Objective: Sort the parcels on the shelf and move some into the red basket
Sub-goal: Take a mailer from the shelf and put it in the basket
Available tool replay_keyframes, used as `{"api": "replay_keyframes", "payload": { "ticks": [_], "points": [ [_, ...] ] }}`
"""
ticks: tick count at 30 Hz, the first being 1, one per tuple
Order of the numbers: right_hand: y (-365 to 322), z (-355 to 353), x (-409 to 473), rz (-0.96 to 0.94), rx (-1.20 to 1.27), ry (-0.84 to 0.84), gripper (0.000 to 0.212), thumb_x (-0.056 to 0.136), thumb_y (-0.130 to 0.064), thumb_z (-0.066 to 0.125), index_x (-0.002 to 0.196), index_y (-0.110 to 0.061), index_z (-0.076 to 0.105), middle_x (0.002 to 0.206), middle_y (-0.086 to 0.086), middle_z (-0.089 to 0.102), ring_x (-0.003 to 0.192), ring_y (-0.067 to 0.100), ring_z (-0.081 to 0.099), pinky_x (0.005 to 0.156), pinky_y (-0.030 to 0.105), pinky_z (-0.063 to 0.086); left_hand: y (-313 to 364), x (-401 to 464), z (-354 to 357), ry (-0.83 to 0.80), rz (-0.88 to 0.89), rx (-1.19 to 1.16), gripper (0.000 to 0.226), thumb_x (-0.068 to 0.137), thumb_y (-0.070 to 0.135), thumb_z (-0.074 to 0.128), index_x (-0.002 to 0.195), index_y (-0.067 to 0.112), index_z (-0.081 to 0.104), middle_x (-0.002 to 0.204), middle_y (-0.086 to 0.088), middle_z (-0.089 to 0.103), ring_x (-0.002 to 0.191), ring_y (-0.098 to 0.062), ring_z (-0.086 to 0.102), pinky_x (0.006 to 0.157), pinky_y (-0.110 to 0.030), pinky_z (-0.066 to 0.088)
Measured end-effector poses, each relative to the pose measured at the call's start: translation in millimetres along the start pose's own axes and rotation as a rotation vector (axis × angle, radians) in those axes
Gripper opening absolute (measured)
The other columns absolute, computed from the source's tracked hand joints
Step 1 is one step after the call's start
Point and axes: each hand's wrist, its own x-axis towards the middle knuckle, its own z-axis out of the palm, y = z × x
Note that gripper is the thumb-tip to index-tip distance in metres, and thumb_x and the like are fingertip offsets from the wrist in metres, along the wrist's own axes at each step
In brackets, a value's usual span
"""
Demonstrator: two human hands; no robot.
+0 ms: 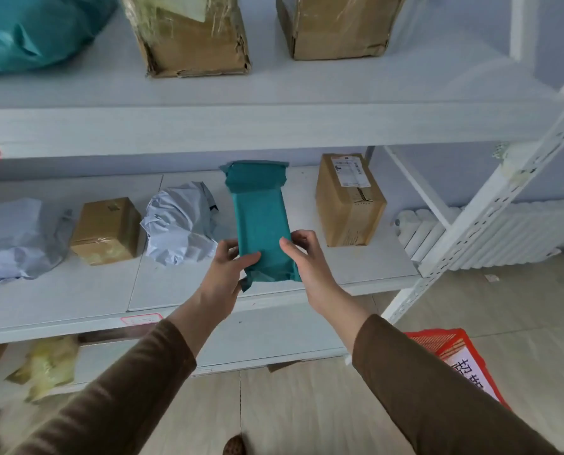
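Note:
A long teal parcel lies lengthwise on the middle shelf, its near end at the shelf's front. My left hand grips the near left edge, thumb on top. My right hand grips the near right edge, thumb on top and fingers round the side. On the same shelf sit a small cardboard box, a crumpled white bag, a grey-white bag at the left and a labelled cardboard box at the right. The red basket stands on the floor at the lower right.
The upper shelf carries a big teal bag and two cardboard boxes. A yellow bag lies on the bottom shelf. A white radiator stands behind the shelf's perforated right post. Tiled floor lies below.

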Motion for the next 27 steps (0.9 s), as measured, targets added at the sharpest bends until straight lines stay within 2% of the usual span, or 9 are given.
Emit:
{"api": "replay_keyframes", "payload": {
  "ticks": [3,5,8,11,14,15,18,23,27],
  "points": [
    [-3.1,-22.4,-42.7,0.022,0.089,-0.088,0.053,0.082,-0.040,0.077,0.128,-0.029,0.052,0.137,-0.005,0.061,0.125,0.021,0.063,0.102,0.044,0.056,-11.6,-51.6,6.7,-0.039,0.144,0.034,0.047,0.092,0.001,0.071,0.130,0.015,0.048,0.134,-0.008,0.065,0.108,-0.021,0.065,0.063,-0.033,0.046],
    [-5.4,-38.1,-66.8,0.066,0.124,-0.191,0.065,0.082,-0.034,0.073,0.140,-0.039,0.046,0.144,-0.007,0.060,0.129,0.022,0.061,0.107,0.050,0.053,-18.7,-80.2,12.6,-0.069,0.219,0.120,0.054,0.090,0.001,0.075,0.130,0.026,0.049,0.137,0.006,0.061,0.123,-0.009,0.060,0.071,-0.035,0.055],
    [-6.2,-58.6,-95.4,0.084,0.175,-0.299,0.072,0.084,-0.021,0.064,0.148,-0.044,0.042,0.141,-0.003,0.063,0.130,0.025,0.059,0.107,0.048,0.051,-30.5,-111.7,18.9,-0.128,0.283,0.210,0.062,0.091,0.010,0.078,0.137,0.033,0.044,0.142,0.018,0.051,0.123,0.008,0.055,0.085,-0.025,0.060],
    [-8.1,-68.9,-116.2,0.046,0.154,-0.330,0.070,0.083,-0.015,0.060,0.147,-0.039,0.047,0.137,-0.004,0.066,0.127,0.022,0.062,0.104,0.042,0.055,-36.3,-125.5,23.6,-0.124,0.268,0.156,0.063,0.089,0.038,0.081,0.140,0.034,0.043,0.148,0.011,0.052,0.134,-0.008,0.055,0.092,-0.033,0.060],
    [-6.7,-65.7,-135.2,-0.086,-0.090,-0.311,0.077,0.082,-0.025,0.066,0.152,-0.039,0.038,0.149,-0.013,0.053,0.128,0.009,0.059,0.101,0.031,0.054,-39.1,-130.2,30.9,-0.128,0.170,0.035,0.043,0.102,0.039,0.061,0.141,0.032,0.043,0.133,-0.001,0.067,0.115,-0.024,0.069,0.063,-0.039,0.059],
    [-5.3,-63.3,-140.8,-0.163,-0.224,-0.272,0.082,0.080,-0.034,0.069,0.154,-0.038,0.034,0.153,-0.012,0.044,0.134,0.006,0.051,0.107,0.029,0.050,-41.1,-130.2,32.6,-0.121,0.137,-0.016,0.037,0.106,0.037,0.053,0.142,0.030,0.045,0.132,-0.002,0.069,0.115,-0.025,0.070,0.068,-0.042,0.059],
    [-0.9,-55.2,-156.4,-0.413,-0.602,-0.173,0.091,0.079,-0.061,0.066,0.158,-0.038,0.027,0.157,-0.017,0.024,0.147,0.005,0.026,0.116,0.025,0.037,-51.0,-123.2,28.6,-0.140,0.045,-0.182,0.039,0.112,0.035,0.040,0.148,0.025,0.050,0.142,-0.008,0.066,0.131,-0.030,0.063,0.104,-0.052,0.052],
    [-0.2,-48.9,-168.5,-0.632,-0.970,-0.014,0.087,0.086,-0.066,0.055,0.160,-0.029,0.030,0.166,-0.004,0.021,0.149,0.018,0.025,0.118,0.033,0.038,-57.4,-118.5,38.0,-0.128,-0.006,-0.192,0.040,0.112,0.034,0.041,0.145,0.021,0.059,0.144,-0.013,0.064,0.133,-0.032,0.061,0.098,-0.044,0.057],
    [0.3,-51.3,-166.0,-0.637,-1.073,0.050,0.085,0.090,-0.060,0.060,0.160,-0.024,0.030,0.168,-0.001,0.021,0.147,0.022,0.028,0.116,0.039,0.043,-54.4,-122.2,53.7,-0.162,-0.002,-0.150,0.058,0.105,0.064,0.035,0.145,0.030,0.060,0.144,0.000,0.065,0.135,-0.019,0.060,0.110,-0.043,0.047]
  ]
}}
